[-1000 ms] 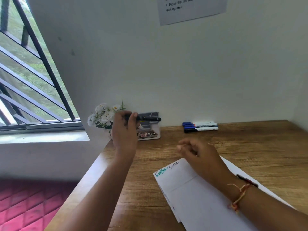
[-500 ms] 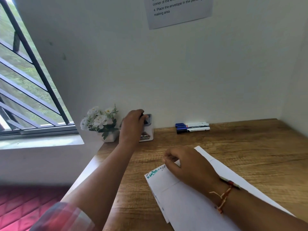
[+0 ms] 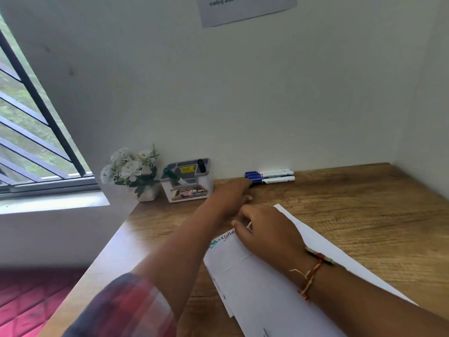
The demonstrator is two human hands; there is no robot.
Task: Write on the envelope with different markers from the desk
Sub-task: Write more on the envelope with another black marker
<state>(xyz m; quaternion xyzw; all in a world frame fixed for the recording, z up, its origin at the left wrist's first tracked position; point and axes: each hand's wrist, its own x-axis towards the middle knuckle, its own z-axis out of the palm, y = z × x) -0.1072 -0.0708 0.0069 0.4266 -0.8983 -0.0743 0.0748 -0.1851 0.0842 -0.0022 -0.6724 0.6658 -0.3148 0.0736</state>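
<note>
A white envelope [image 3: 267, 288] lies on the wooden desk [image 3: 364, 215], with green and black writing [image 3: 222, 239] at its far left corner. My right hand [image 3: 264, 229] rests on that end of the envelope, fingers loosely curled and holding nothing. My left hand [image 3: 230, 193] stretches across to a row of three blue-capped white markers [image 3: 274, 176] lying against the wall. Its fingertips are at their cap ends and hide part of the nearest cap. A grey-and-white holder [image 3: 187, 188] to its left holds a green marker [image 3: 171, 175] and a black marker [image 3: 201, 165].
A small white pot of white flowers [image 3: 132, 171] stands left of the holder at the desk's back corner. The desk's left edge [image 3: 116, 239] drops to a red floor. A printed sheet [image 3: 243, 8] hangs on the wall. A barred window [image 3: 36, 142] is at left.
My left hand carried a black marker to the holder, left it there, and has moved right to the row of markers. My right hand settled onto the envelope.
</note>
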